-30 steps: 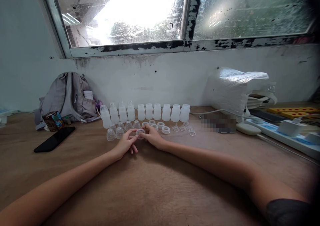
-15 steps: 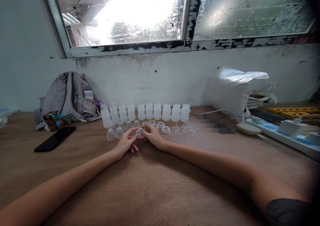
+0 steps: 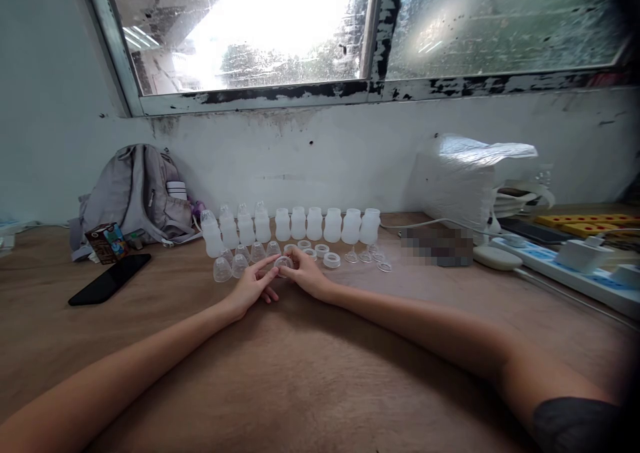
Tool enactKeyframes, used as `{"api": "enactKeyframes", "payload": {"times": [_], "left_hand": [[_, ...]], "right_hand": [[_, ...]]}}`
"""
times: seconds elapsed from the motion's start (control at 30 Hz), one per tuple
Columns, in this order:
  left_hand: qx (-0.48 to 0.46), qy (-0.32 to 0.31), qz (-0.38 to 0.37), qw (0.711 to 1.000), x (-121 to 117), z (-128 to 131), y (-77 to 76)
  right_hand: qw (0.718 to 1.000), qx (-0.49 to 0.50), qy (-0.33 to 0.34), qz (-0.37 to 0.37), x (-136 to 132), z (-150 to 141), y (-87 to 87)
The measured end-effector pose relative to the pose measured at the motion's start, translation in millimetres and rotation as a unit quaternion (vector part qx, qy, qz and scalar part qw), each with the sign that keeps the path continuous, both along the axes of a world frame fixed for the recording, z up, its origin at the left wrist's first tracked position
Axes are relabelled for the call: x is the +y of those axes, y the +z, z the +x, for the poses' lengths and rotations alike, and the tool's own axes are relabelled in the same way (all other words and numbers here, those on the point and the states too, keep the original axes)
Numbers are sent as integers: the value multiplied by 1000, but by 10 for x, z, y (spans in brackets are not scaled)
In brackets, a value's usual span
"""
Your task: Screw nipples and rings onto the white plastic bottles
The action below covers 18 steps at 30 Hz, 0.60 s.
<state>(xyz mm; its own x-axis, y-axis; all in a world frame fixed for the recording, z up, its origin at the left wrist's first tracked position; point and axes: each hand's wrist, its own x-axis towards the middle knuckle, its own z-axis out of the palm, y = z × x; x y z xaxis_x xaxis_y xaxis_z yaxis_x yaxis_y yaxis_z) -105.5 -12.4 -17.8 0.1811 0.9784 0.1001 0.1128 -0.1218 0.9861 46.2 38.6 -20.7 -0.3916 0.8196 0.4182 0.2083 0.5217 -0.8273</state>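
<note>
Translucent ring-shaped piece [image 3: 283,265], glossy, rounded, pinched between left hand [image 3: 250,287] and right hand [image 3: 305,274]. Smooth plastic collars [image 3: 331,260] just beyond right fingers; clear domed caps [image 3: 223,269] left of left hand. Frosted waisted bottles [image 3: 333,226] line up behind. Bare wood-grain tabletop [image 3: 295,373] lies open nearer than both hands.

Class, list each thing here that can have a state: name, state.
Clear piece, held in both hands
Left hand, gripping the piece
Right hand, gripping it
Four left bottles, upright, capped
Six right bottles, upright, uncapped
Domes, open side down
Phone, flat, screen dark
Backpack, upright
Power strip, adapter plugged in
</note>
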Motion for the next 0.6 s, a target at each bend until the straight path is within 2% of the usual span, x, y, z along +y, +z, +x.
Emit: {"api": "enactKeyframes", "payload": {"times": [0.47, 0.6], "left_hand": [[-22, 5, -1, 1000, -32, 10, 34], [-39, 17, -13, 999, -18, 12, 36]], "right_hand": [[999, -1, -25, 35, -39, -4, -1], [1000, 7, -6, 18, -17, -3, -9]]}}
